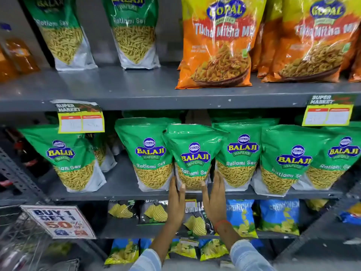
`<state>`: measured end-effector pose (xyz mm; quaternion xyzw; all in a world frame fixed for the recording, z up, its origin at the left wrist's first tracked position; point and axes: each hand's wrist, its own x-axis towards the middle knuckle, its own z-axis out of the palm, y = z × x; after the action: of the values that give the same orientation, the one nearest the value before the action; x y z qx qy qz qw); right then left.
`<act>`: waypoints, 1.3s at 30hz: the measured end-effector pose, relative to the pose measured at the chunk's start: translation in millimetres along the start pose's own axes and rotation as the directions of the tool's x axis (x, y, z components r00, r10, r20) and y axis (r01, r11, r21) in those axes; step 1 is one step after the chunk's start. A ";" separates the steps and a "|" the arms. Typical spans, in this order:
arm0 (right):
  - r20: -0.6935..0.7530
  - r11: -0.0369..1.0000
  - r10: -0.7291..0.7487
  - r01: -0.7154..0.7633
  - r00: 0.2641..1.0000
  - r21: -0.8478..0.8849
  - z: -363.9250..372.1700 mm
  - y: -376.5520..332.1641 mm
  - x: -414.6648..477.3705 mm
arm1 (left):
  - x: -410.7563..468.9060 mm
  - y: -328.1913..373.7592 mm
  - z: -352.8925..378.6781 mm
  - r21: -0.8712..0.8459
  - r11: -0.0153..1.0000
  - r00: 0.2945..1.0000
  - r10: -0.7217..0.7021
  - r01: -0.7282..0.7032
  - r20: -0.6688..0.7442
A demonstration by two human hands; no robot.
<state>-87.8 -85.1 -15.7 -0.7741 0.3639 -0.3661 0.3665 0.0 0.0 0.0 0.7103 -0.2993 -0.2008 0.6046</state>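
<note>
Unseen around the held pouch (pixel 192 157)
Its lower corners lie under the left hand (pixel 176 200) and right hand (pixel 214 198). Up-left of it, the price tag (pixel 81 123) print is blurred. Above it, the orange packs (pixel 214 45) are cropped by the top edge.

Pouch: I see the green Balaji pouch (pixel 193 159) upright at the front edge of the shelf (pixel 121 184).
Left hand: my left hand (pixel 176 200) grips its lower left side.
Right hand: my right hand (pixel 214 200) grips its lower right side.
</note>
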 end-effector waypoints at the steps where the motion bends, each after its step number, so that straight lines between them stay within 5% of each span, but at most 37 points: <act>1: -0.010 0.999 0.032 -0.032 0.999 0.012 1.0 2.3 2.0 | 2.3 -1.2 0.3 -0.042 0.999 1.000 -0.022 0.022 -0.002; 15: 0.195 0.973 0.032 -0.075 0.980 0.217 -7.5 1.7 24.8 | 21.9 7.5 -4.2 0.174 0.984 0.993 -0.059 0.039 0.107; 21: 0.213 0.971 0.002 -0.053 0.977 0.233 -21.6 -6.4 5.8 | 6.1 14.2 -10.8 0.078 0.997 0.992 -0.020 0.011 0.121; 29: 0.169 0.971 -0.146 0.109 0.975 0.210 -47.4 -42.7 -10.4 | -36.2 40.8 -24.8 -0.163 0.986 0.998 0.046 -0.038 0.043; 39: 0.011 0.906 -0.364 0.351 0.931 0.238 -47.8 -169.0 -10.2 | -54.7 119.0 -93.9 -0.154 0.933 0.919 0.274 -0.325 -0.283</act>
<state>-82.5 -12.2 144.3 -0.7894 0.1605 -0.4453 0.3909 -1.4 95.2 130.0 0.6121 -0.3026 -0.0406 0.7295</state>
